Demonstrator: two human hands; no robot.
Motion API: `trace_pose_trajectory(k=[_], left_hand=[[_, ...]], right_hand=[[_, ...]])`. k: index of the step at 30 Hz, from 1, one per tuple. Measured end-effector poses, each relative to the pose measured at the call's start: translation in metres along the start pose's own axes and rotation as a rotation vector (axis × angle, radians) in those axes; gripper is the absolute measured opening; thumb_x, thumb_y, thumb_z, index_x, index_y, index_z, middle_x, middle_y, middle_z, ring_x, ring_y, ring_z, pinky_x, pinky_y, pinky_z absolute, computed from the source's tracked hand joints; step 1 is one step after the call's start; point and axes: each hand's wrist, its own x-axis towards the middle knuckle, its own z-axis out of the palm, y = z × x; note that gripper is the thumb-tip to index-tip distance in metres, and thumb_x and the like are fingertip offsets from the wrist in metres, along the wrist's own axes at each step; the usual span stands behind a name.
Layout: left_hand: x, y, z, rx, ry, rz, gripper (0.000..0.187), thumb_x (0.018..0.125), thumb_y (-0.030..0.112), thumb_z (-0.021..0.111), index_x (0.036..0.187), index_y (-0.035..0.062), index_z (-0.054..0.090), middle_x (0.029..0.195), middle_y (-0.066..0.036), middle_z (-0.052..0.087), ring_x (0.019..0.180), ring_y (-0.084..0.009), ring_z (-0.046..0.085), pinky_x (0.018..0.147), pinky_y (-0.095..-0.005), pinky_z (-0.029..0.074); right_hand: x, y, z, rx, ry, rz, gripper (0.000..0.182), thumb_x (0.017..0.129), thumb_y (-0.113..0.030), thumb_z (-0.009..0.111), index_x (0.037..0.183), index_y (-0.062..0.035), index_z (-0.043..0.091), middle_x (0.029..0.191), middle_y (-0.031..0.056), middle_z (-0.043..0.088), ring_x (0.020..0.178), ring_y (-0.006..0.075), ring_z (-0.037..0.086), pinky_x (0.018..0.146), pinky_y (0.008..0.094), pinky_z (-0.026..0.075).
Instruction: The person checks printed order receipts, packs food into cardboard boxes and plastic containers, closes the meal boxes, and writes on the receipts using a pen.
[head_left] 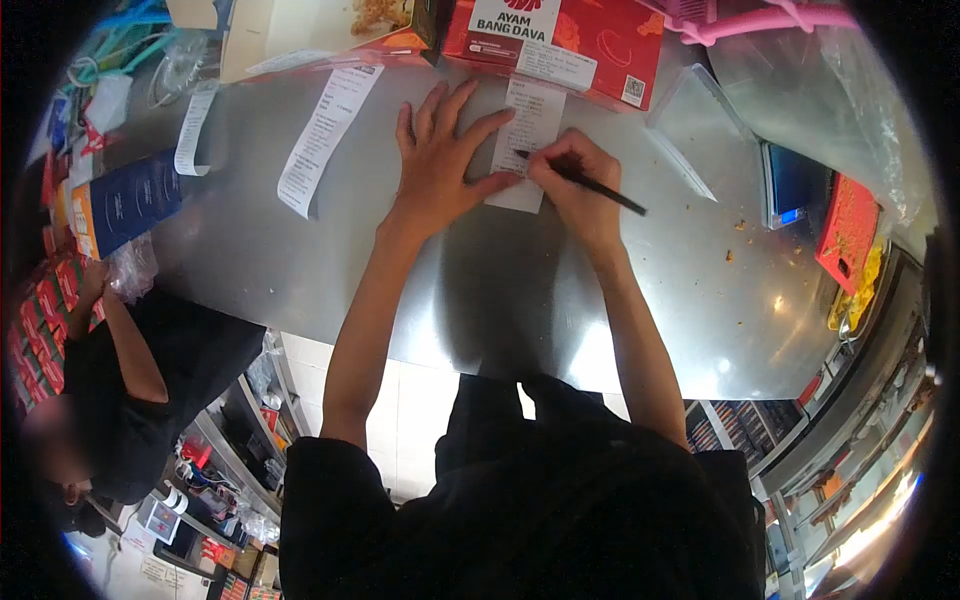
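Note:
A printed receipt [522, 192] lies on the steel table, its top end against the red food box [610, 60] labelled "AYAM BANG DAVA". My right hand [578, 185] grips a black pen [610, 192], with the tip at the receipt's middle. Spread flat, my left hand [440, 165] rests on the table, its thumb and index finger at the receipt's left edge. To the left of that hand, a second long receipt [325, 140] hangs from an open box [300, 40] with fried food inside.
Farther left are a short receipt [193, 135] and a dark blue box [135, 200] near a co-worker [120, 390]. On the right sit a clear plastic lid [690, 130], a dark blue device [795, 185], a red board [848, 230] and crumbs. Pink plastic handles [760, 20] cross the top right.

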Motion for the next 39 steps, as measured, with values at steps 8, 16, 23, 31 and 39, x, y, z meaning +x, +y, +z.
trace_pose_trajectory(k=[8, 16, 23, 31, 39], left_hand=[[0.0, -0.003, -0.001, 0.029, -0.002, 0.015, 0.068, 0.061, 0.048, 0.071, 0.122, 0.0286, 0.048, 0.139, -0.006, 0.025, 0.129, -0.0333, 0.017, 0.101, -0.0585, 0.008], [-0.001, -0.001, -0.004, -0.012, -0.05, 0.022, 0.079, 0.055, 0.047, 0.076, 0.124, 0.0291, 0.043, 0.141, -0.007, 0.02, 0.131, -0.0336, 0.011, 0.101, -0.0601, 0.004], [-0.001, -0.004, -0.003, -0.005, -0.053, 0.032, 0.084, 0.051, 0.046, 0.077, 0.125, 0.0298, 0.041, 0.141, -0.007, 0.019, 0.132, -0.0339, 0.01, 0.1, -0.0607, 0.004], [-0.002, -0.006, -0.002, -0.021, -0.048, 0.046, 0.087, 0.049, 0.047, 0.078, 0.126, 0.0298, 0.04, 0.141, -0.008, 0.019, 0.132, -0.034, 0.009, 0.1, -0.0609, 0.002], [-0.002, -0.004, -0.005, -0.006, -0.078, 0.052, 0.09, 0.048, 0.049, 0.078, 0.127, 0.0292, 0.039, 0.141, -0.009, 0.018, 0.132, -0.0343, 0.008, 0.1, -0.061, 0.001]], right_hand=[[-0.001, -0.001, -0.003, 0.148, 0.006, 0.029, 0.009, 0.074, -0.004, 0.063, 0.076, -0.0009, 0.054, 0.067, 0.0041, 0.06, 0.063, 0.0058, 0.055, 0.058, 0.0205, 0.044], [-0.012, -0.005, -0.012, -0.02, -0.103, 0.076, 0.009, 0.075, -0.003, 0.061, 0.074, -0.0025, 0.052, 0.064, -0.0005, 0.054, 0.061, 0.0028, 0.049, 0.054, 0.0182, 0.038], [-0.026, -0.003, -0.011, -0.1, -0.162, -0.027, 0.01, 0.073, 0.001, 0.061, 0.072, -0.0018, 0.051, 0.063, -0.0005, 0.053, 0.059, 0.0022, 0.048, 0.051, 0.0185, 0.038], [-0.029, 0.005, -0.006, -0.039, -0.115, -0.1, 0.011, 0.071, -0.001, 0.063, 0.07, -0.0019, 0.052, 0.06, -0.0006, 0.051, 0.052, 0.0027, 0.045, 0.049, 0.0186, 0.037], [-0.031, -0.001, -0.006, -0.13, -0.129, -0.085, 0.012, 0.07, -0.001, 0.063, 0.069, -0.0018, 0.051, 0.061, -0.0006, 0.051, 0.054, 0.0021, 0.045, 0.048, 0.0183, 0.036]])
